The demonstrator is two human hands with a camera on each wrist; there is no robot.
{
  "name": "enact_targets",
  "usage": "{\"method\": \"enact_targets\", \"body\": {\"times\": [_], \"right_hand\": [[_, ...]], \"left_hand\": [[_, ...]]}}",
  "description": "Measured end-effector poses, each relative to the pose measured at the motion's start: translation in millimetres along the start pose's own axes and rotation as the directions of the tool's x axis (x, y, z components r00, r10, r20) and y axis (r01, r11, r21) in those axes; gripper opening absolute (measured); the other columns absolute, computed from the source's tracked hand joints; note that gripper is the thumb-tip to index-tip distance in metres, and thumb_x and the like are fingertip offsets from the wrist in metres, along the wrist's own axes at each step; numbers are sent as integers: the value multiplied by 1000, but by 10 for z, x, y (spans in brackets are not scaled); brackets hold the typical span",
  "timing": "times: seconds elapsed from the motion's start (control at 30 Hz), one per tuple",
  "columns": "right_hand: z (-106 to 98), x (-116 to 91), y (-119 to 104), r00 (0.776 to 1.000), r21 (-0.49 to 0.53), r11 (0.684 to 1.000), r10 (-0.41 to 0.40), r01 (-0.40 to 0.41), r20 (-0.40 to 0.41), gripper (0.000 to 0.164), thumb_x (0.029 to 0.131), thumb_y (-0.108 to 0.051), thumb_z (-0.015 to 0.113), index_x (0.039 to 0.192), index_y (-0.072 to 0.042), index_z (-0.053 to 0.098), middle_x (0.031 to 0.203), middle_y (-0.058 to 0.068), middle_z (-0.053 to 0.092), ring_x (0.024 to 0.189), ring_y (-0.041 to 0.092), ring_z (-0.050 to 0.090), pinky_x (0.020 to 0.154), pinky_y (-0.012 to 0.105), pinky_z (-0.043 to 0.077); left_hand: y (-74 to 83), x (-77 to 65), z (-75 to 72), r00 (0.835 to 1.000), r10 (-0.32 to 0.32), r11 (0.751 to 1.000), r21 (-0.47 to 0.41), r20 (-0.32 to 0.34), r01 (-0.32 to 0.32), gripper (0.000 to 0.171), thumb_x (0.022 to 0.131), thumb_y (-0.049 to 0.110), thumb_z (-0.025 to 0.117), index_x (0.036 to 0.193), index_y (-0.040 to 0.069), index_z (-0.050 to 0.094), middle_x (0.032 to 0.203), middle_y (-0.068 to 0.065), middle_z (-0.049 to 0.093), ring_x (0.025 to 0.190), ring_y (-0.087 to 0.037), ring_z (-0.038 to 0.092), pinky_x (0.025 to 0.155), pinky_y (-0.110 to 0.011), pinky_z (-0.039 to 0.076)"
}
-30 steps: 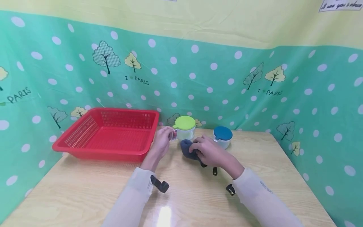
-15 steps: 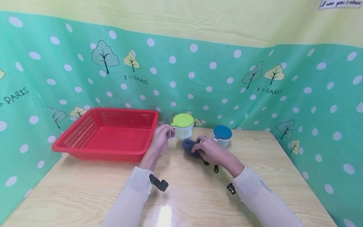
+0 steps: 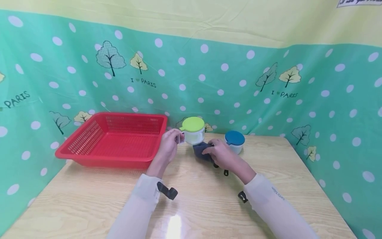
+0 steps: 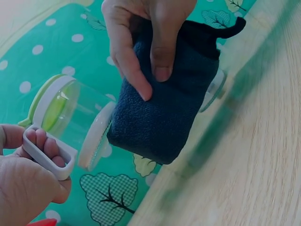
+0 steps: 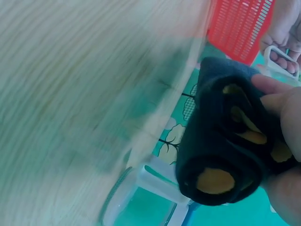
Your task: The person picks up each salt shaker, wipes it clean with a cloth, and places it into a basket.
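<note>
My left hand [image 3: 168, 146] grips the white handle [image 4: 49, 155] of a clear jar with a green lid [image 3: 193, 124]. The jar [image 3: 195, 136] is held up near the back of the table, lid on top. My right hand [image 3: 223, 154] pinches a dark blue folded cloth [image 4: 157, 110] that has a black loop [image 4: 233, 29] at one end. In the left wrist view the cloth is at the jar's white base [image 4: 96, 136]; whether it presses there I cannot tell. Yellowish patches show in the cloth's folds in the right wrist view.
A second jar with a blue lid [image 3: 234, 138] stands on the wooden table [image 3: 203, 205], just behind my right hand. To the left sits a red plastic basket [image 3: 119, 162]. A green and yellow printed curtain [image 3: 179, 73] hangs behind the table.
The green-lidded jar has risen slightly in my left hand. My right hand has shifted a little up and right, and the cloth now lies flatter under the jar's base.
</note>
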State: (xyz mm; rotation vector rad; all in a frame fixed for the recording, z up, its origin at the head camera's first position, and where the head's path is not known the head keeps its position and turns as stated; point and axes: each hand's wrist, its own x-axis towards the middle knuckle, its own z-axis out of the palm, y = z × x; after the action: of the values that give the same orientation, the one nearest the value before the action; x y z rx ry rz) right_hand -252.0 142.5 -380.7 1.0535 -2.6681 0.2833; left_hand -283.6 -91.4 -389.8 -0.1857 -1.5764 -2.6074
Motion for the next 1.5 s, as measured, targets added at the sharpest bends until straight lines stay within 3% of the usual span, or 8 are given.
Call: {"method": "enact_targets", "body": {"times": [0.27,0.73,1.03,1.37,1.5], "right_hand": [[24,28,136,991,-64,998,21,-30,-132,24,87,2,76,101,-17,82,118,20,69,107,39,62,90,53,54],[86,3,5,986,-86,988,-136,128,-95,28,86,1,76,107,-18,81,120,18,67,104,33,62,88,44,57],[78,19,163,972,-19,1000,-18,14,-235,29,82,8,79,101,-14,81,119,22,67,109,40,59,92,51,54],[141,25,-12,978,-53,994,-99,91,-181,31,83,4,79,108,-15,80,121,21,66,109,36,61,91,46,57],[146,37,-41,975,-44,994,-102,95,-195,31,83,6,79,107,-14,79,120,21,65,108,36,60,89,46,57]], "left_hand": [[31,-8,10,1000,-16,1000,-22,11,16,21,99,-3,47,82,3,58,83,-6,56,83,-17,52,80,-27,46],[13,-25,38,1000,-14,1000,-27,25,14,23,99,-3,45,81,4,58,83,-7,55,84,-17,52,81,-27,44],[71,-56,99,1000,9,1000,-13,25,-9,22,99,-2,46,81,4,59,86,-7,56,84,-18,53,81,-27,45],[73,-55,113,1000,22,999,-25,5,-22,24,99,-4,46,79,4,58,83,-7,56,82,-18,53,79,-27,46],[77,-49,110,1000,22,999,-40,-9,-22,25,98,-4,46,78,4,58,80,-7,56,80,-18,54,76,-27,46]]}}
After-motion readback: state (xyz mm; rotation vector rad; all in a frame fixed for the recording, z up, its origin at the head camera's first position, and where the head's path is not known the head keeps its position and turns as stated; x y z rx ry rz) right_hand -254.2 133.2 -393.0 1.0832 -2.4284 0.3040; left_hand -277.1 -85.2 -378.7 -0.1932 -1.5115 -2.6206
